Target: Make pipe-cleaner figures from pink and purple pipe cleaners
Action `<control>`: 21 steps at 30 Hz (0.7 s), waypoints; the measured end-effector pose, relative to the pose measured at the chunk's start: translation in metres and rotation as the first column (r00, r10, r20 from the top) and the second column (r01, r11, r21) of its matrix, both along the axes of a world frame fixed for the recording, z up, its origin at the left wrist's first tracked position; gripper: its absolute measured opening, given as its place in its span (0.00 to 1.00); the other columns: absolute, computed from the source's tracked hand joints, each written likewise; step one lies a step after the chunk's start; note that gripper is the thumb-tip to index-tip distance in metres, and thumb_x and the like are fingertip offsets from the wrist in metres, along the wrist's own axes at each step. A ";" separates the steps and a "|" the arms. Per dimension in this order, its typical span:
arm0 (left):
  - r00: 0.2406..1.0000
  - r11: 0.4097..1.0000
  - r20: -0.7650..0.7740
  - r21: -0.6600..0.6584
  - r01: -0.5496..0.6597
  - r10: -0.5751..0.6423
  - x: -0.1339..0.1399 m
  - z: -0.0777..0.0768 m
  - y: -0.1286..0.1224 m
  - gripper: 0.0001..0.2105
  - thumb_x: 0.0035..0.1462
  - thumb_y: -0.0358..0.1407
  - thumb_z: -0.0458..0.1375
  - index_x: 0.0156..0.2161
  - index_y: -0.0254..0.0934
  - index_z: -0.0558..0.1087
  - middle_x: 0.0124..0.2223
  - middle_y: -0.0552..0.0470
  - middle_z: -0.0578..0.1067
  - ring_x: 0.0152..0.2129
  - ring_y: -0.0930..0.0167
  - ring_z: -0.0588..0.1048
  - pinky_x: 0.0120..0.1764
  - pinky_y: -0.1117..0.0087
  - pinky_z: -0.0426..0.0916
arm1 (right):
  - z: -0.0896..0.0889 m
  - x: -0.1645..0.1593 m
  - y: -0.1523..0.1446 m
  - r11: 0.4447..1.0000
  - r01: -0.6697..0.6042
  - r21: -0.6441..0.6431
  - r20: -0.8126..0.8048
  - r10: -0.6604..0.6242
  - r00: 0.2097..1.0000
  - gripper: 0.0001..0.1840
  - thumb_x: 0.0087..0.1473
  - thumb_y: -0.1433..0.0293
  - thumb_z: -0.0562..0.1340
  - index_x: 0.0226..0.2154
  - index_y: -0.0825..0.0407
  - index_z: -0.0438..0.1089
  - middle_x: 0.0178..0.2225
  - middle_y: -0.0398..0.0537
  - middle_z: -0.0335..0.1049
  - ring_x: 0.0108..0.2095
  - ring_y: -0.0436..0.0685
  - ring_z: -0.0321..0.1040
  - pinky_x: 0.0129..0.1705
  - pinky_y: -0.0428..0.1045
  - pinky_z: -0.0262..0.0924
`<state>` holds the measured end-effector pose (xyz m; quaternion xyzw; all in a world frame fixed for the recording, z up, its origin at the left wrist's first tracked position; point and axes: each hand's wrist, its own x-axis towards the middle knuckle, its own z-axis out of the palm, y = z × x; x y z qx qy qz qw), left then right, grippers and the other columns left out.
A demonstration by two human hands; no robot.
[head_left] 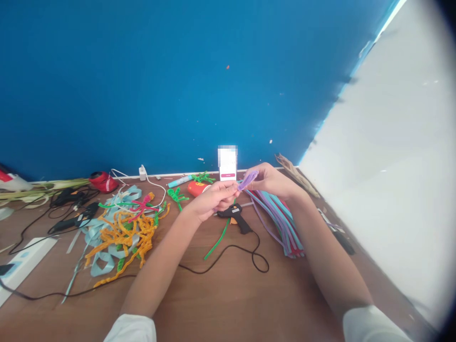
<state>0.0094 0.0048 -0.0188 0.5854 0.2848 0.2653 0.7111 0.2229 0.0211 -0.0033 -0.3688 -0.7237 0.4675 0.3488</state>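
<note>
Folded purple pipe cleaners (248, 181) are held up between my two hands, above the table. My left hand (218, 198) is closed, with thumb and fingers pinching their lower end. On the other side, my right hand (272, 181) has its fingertips closed on the same purple loops. A green pipe cleaner stem (217, 243) slants down below my hands; whether it hangs from them or lies on the table I cannot tell. Just under my hands lies a black glue gun (235, 214). To the right, partly behind my right wrist, is a bundle of purple, blue and red pipe cleaners (281, 223).
A phone (228, 164) stands against the blue wall. Left lie a heap of orange pipe cleaners (131, 232), pale blue ribbon (103, 261), green pieces (176, 195), a blue marker (180, 181), a second glue gun (76, 218) and a white power strip (26, 261). Black cable (221, 254) crosses the table.
</note>
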 end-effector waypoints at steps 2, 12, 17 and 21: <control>0.996 0.998 -0.082 0.064 0.028 -0.023 -0.001 0.002 0.000 0.14 0.61 0.46 0.56 0.32 0.37 0.66 0.23 0.61 0.51 0.17 0.80 0.46 0.20 0.73 0.38 | 0.003 0.003 -0.001 0.999 -0.025 0.025 0.018 0.025 1.000 0.10 0.47 0.64 0.70 0.26 0.54 0.77 0.26 0.44 0.73 0.27 0.50 0.63 0.32 0.47 0.57; 0.778 0.728 -0.529 0.671 0.141 0.338 -0.001 0.001 -0.004 0.13 0.62 0.36 0.49 0.27 0.36 0.69 0.25 0.54 0.69 0.23 0.73 0.63 0.28 0.70 0.51 | -0.001 0.001 0.003 0.990 -0.139 0.027 0.222 0.129 0.966 0.11 0.53 0.63 0.64 0.28 0.55 0.75 0.26 0.44 0.72 0.28 0.51 0.63 0.32 0.48 0.56; 0.715 0.675 -0.489 0.737 0.033 0.500 0.004 -0.009 0.001 0.13 0.65 0.37 0.47 0.31 0.37 0.69 0.28 0.51 0.72 0.25 0.70 0.67 0.29 0.70 0.52 | 0.003 -0.008 -0.004 0.977 -0.001 0.212 0.340 -0.073 0.937 0.09 0.55 0.69 0.59 0.27 0.54 0.73 0.25 0.43 0.70 0.27 0.51 0.61 0.30 0.48 0.51; 0.745 0.637 -0.429 0.771 0.008 0.510 0.007 -0.014 0.002 0.10 0.66 0.41 0.49 0.38 0.40 0.69 0.27 0.54 0.71 0.23 0.70 0.66 0.29 0.71 0.51 | 0.005 -0.008 -0.007 0.964 0.061 0.260 0.327 -0.147 0.934 0.09 0.56 0.69 0.59 0.28 0.53 0.72 0.24 0.42 0.68 0.26 0.50 0.58 0.29 0.49 0.47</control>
